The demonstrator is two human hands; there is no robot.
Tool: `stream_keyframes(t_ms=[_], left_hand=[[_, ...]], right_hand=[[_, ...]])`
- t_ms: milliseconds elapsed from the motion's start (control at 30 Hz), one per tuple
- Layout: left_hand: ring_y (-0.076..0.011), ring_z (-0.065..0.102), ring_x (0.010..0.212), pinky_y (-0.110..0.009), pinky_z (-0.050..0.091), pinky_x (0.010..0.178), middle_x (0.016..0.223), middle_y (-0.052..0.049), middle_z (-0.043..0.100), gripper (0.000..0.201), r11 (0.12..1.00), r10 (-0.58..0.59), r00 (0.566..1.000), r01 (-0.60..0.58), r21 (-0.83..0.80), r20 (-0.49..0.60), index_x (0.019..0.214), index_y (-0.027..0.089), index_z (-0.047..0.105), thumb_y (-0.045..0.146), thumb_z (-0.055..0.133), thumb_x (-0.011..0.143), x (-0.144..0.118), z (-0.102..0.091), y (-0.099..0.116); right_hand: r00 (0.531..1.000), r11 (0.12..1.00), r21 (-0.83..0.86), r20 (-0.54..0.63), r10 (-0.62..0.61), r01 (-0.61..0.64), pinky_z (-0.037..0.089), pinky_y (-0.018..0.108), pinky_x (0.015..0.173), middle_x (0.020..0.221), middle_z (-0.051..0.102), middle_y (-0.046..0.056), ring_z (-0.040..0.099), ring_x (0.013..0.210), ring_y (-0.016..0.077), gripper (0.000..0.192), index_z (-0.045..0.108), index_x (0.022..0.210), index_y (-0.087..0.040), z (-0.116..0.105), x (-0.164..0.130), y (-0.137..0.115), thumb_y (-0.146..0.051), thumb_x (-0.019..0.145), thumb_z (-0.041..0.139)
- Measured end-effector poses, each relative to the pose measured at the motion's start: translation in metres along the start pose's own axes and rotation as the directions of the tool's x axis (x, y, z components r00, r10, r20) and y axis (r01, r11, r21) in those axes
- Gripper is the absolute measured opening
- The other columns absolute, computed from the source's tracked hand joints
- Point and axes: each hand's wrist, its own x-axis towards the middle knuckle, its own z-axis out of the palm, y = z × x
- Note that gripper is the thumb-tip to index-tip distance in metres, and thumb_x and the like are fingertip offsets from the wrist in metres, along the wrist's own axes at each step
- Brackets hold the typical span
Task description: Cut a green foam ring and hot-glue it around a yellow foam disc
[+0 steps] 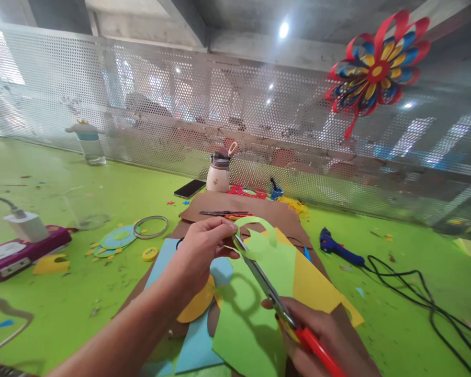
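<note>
My left hand point(202, 251) pinches the top of a light green paper sheet point(251, 309), where a curved strip point(255, 225) curls up from the cut edge. My right hand point(329, 340) grips red-handled scissors point(275, 298), whose blades point up and left into the green paper near my left fingers. Under the green sheet lie yellow paper point(317, 288), light blue paper point(196, 345) and a brown sheet point(235, 207).
The green table point(63, 303) carries paper scraps, cut rings point(151, 226), a second pair of scissors point(223, 213), a phone point(189, 188), a small bottle point(219, 173), a blue glue gun point(337, 247) with black cable point(416, 288), and a purple device with charger point(21, 243). A paper flower point(377, 65) hangs on the perforated screen.
</note>
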Motion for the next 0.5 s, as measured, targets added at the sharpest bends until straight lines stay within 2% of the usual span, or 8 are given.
stream_keyframes(t_ms=[100, 200, 267, 333, 500], left_hand=[[-0.0129, 0.055, 0.059, -0.024, 0.045, 0.052, 0.063, -0.003, 0.063, 0.014, 1.000, -0.021, 0.999, 0.020, 0.021, 0.027, 0.059, 0.014, 0.063, 0.023, 0.062, 0.070, 0.0017, -0.0023, 0.0002], [-0.0114, 0.052, 0.058, -0.022, 0.044, 0.050, 0.063, -0.002, 0.060, 0.015, 0.999, -0.026, 0.999, 0.024, 0.038, 0.047, 0.060, 0.013, 0.064, 0.024, 0.061, 0.071, 0.0032, -0.0045, -0.0005], [-0.0114, 0.051, 0.059, -0.022, 0.043, 0.051, 0.065, -0.002, 0.060, 0.016, 0.999, -0.020, 0.998, 0.018, 0.039, 0.059, 0.062, 0.013, 0.065, 0.024, 0.060, 0.072, 0.0038, -0.0055, -0.0016], [-0.0117, 0.051, 0.059, -0.022, 0.043, 0.051, 0.065, -0.003, 0.060, 0.015, 1.000, -0.010, 0.997, 0.008, 0.030, 0.070, 0.062, 0.013, 0.064, 0.024, 0.060, 0.073, 0.0043, -0.0061, -0.0027], [-0.0103, 0.049, 0.056, -0.022, 0.041, 0.050, 0.063, -0.001, 0.060, 0.016, 1.000, 0.003, 0.997, -0.004, 0.013, 0.075, 0.058, 0.014, 0.062, 0.022, 0.060, 0.072, 0.0044, -0.0063, -0.0041]], right_hand=[[0.998, 0.998, 0.042, -0.027, -0.050, 0.051, 0.046, 0.013, 0.048, 0.079, 0.073, -0.001, 0.067, 0.068, 0.0166, 0.043, 0.071, 0.104, -0.020, 0.0007, 0.0011, -0.0006, -0.009, 0.065, 0.055], [0.997, 0.992, 0.098, 0.005, -0.081, 0.081, 0.046, 0.013, 0.048, 0.078, 0.073, -0.001, 0.066, 0.062, 0.0155, 0.042, 0.071, 0.102, -0.019, -0.0013, 0.0015, -0.0031, -0.011, 0.065, 0.054], [0.995, 0.987, 0.131, 0.025, -0.097, 0.093, 0.046, 0.014, 0.048, 0.081, 0.073, 0.000, 0.067, 0.066, 0.0169, 0.042, 0.071, 0.103, -0.019, -0.0028, 0.0014, -0.0043, -0.013, 0.065, 0.054], [0.996, 0.987, 0.134, 0.023, -0.090, 0.086, 0.046, 0.014, 0.049, 0.081, 0.073, 0.000, 0.067, 0.070, 0.0180, 0.041, 0.070, 0.102, -0.018, -0.0038, 0.0012, -0.0050, -0.013, 0.066, 0.053], [0.998, 0.993, 0.105, 0.028, -0.059, 0.056, 0.047, 0.016, 0.053, 0.074, 0.073, 0.000, 0.066, 0.063, 0.0161, 0.039, 0.071, 0.099, -0.018, -0.0040, 0.0004, -0.0064, -0.013, 0.064, 0.055]])
